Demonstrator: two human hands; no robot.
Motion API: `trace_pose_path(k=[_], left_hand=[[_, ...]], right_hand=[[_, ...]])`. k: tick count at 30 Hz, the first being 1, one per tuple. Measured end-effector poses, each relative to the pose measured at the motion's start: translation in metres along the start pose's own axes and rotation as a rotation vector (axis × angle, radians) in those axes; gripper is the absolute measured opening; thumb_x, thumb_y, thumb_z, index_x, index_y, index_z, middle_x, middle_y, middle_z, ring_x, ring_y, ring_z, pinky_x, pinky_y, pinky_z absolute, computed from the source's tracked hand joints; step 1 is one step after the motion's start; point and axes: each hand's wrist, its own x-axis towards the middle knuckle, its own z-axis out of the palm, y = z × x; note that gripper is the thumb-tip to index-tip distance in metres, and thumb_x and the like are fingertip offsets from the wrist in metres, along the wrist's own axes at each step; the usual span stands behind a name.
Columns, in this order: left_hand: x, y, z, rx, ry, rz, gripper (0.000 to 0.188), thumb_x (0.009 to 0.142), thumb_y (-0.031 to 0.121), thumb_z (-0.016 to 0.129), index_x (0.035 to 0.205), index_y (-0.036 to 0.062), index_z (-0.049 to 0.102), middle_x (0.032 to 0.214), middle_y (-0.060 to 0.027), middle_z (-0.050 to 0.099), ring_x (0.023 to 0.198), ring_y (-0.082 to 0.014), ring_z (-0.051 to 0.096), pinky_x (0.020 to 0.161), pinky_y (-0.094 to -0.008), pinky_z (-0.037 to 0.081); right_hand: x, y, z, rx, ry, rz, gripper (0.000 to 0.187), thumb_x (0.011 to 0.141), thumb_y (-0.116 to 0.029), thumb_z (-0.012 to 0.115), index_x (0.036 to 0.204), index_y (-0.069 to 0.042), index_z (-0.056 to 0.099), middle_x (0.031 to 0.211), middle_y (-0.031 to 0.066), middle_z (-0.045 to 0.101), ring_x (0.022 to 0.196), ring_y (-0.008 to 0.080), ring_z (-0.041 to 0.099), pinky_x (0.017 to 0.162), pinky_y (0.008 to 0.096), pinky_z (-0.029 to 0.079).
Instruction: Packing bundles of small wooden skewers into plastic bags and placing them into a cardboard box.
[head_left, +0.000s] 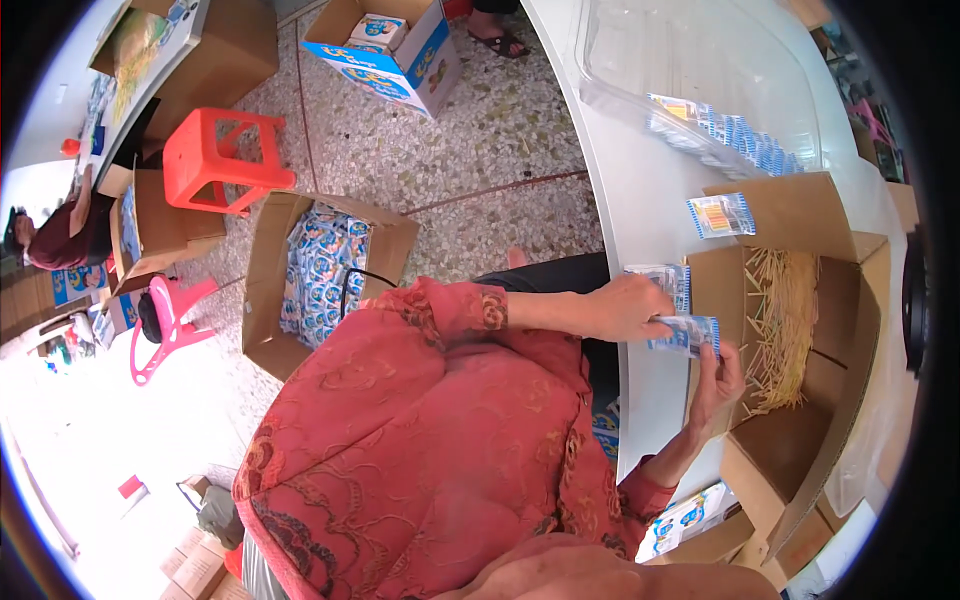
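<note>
Between my hands is a small blue-and-white packet [690,336], held over the edge of the white table. My left hand [630,308] pinches its left end, fingers closed. At its right end, my right hand [718,385] grips with thumb and fingers. Another blue-and-white packet [672,283] lies on the table just beyond my left hand. Farther off, a packet with yellowish sticks showing through its window [722,215] rests by a cardboard flap. To the right of my hands stands an open cardboard box [840,400] with many thin, straw-coloured sticks [785,330] inside.
A transparent plastic tub [640,60] with a row of packets [735,132] sits on the far part of the white table [655,215]. On the floor at left are a carton full of packets [325,270], a red stool [225,160] and a printed carton [385,60]. Another person [65,230] is far left.
</note>
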Motion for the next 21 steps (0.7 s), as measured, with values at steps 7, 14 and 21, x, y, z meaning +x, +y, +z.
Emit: trace_pose_path(k=[7, 14, 21], left_hand=[[0.000, -0.002, 0.003, -0.135, 0.001, 0.010, 0.023, 0.070, 0.017, 0.073, 0.068, -0.0012, 0.060, 0.061, -0.0123, 0.057, 0.055, -0.0199, 0.055, 0.052, -0.0334, 0.043], [0.005, 0.008, 0.003, -0.132, -0.052, 0.010, 0.030, 0.069, 0.013, 0.076, 0.060, -0.0014, 0.052, 0.052, -0.0098, 0.047, 0.048, -0.0123, 0.041, 0.045, -0.0305, 0.035], [0.014, 0.011, 0.026, -0.126, -0.167, -0.052, 0.023, 0.073, 0.011, 0.075, 0.066, -0.0009, 0.056, 0.054, -0.0039, 0.049, 0.053, -0.0066, 0.039, 0.046, -0.0280, 0.034]], right_hand=[[-0.011, -0.013, -0.008, 0.163, -0.003, 0.250, 0.018, 0.082, -0.009, 0.066, 0.096, 0.001, 0.062, 0.089, 0.0079, 0.064, 0.082, 0.0130, 0.058, 0.075, 0.0266, 0.047], [-0.013, -0.030, -0.014, 0.145, -0.044, 0.112, 0.021, 0.078, -0.013, 0.070, 0.092, 0.002, 0.063, 0.078, 0.0065, 0.061, 0.076, 0.0112, 0.058, 0.068, 0.0263, 0.046], [-0.040, -0.008, -0.021, 0.145, 0.106, 0.081, 0.013, 0.081, -0.012, 0.068, 0.087, -0.001, 0.064, 0.072, 0.0076, 0.058, 0.066, 0.0120, 0.052, 0.058, 0.0300, 0.042]])
